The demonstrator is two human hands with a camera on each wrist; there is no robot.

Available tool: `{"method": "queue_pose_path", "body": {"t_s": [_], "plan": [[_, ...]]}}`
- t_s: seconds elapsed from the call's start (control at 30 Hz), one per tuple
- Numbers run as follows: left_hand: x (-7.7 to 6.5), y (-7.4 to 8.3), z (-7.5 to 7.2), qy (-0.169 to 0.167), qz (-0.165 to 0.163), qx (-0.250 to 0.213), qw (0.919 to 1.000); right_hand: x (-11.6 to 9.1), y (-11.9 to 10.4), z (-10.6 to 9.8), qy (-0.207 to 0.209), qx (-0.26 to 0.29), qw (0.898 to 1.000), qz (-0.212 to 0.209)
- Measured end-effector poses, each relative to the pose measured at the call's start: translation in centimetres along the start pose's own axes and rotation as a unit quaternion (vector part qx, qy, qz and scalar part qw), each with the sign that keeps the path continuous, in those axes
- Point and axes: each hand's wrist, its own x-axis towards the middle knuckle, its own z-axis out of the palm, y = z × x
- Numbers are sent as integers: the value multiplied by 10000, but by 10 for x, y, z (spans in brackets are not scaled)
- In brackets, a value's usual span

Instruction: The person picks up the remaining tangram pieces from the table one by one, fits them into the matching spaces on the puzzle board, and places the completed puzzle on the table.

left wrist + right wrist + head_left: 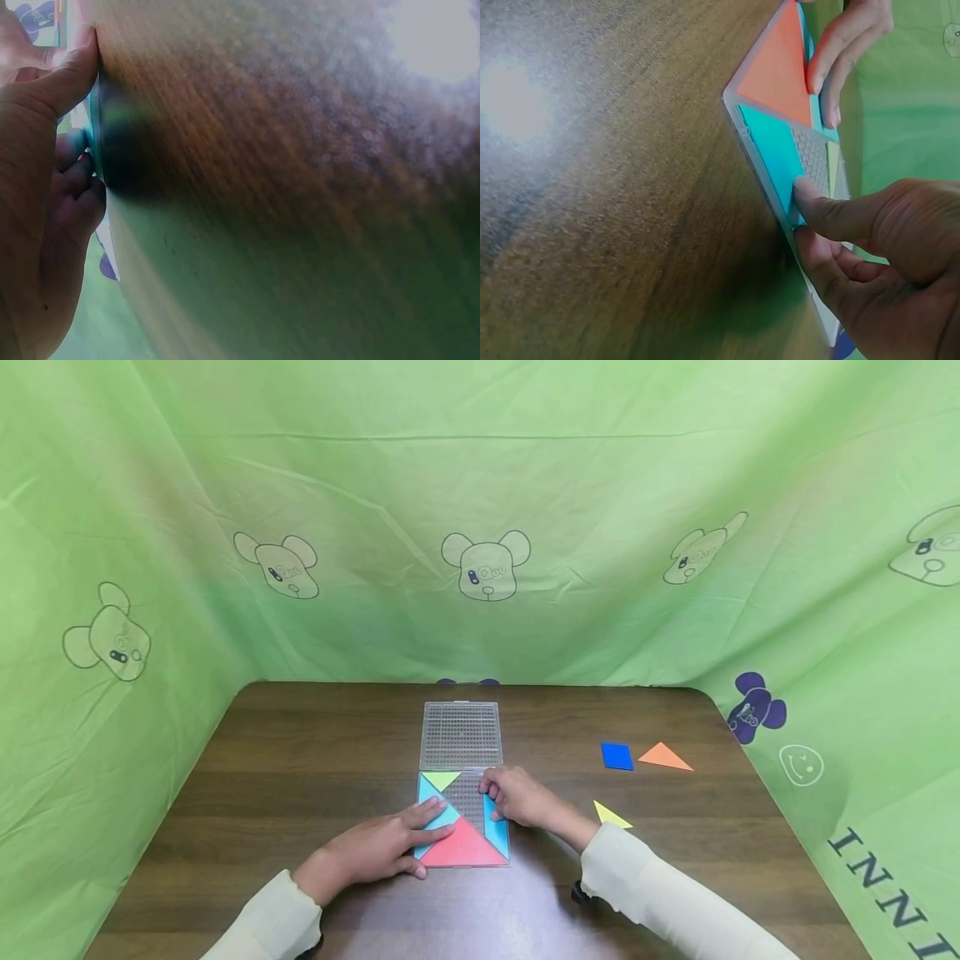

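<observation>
A clear plastic case (467,802) lies unfolded on the table, its gridded lid (461,731) at the back. My left hand (375,845) rests with extended fingers on a light blue triangle (427,791) and a red triangle (461,847) in the case. At the case's right side, my right hand (521,797) pinches a blue parallelogram tangram piece (772,146), thumb on top and curled fingers by the edge. A small yellow-green triangle (441,779) sits in the back left corner. The left wrist view hides most of the pieces behind the hand (56,150).
On the wooden table (300,743), a dark blue square (617,757) and an orange triangle (664,757) lie to the right. A yellow triangle (611,815) lies close to the right forearm. Green printed cloth (375,485) surrounds the table's back and sides.
</observation>
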Motion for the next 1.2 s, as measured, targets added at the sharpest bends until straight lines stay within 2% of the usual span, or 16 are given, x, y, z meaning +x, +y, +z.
{"method": "queue_pose_path", "body": {"t_s": [0.17,0.37,0.53,0.7,0.8,0.93,1.03,1.2], "plan": [[0,0,1,23,19,4,10000,-4,-1,3,223,13,9997,13],[-1,-1,1,84,43,-13,10000,-8,1,6,617,20,9978,-234],[-1,-1,2,58,27,-28,10000,-11,8,-2,983,13,9941,-464],[-1,-1,2,42,27,-34,10000,-16,27,-26,1318,-311,9906,-186],[-1,0,1,31,24,-24,10000,-19,43,-47,1389,-555,9887,92],[-1,0,0,-3,-34,-19,10000,-25,69,-76,1465,-1063,9833,177],[-1,0,0,-9,-47,6,10000,-31,87,-94,1412,-1494,9784,195],[-2,1,0,19,-18,40,10000,-43,112,-116,1092,-1931,9745,337]]}}
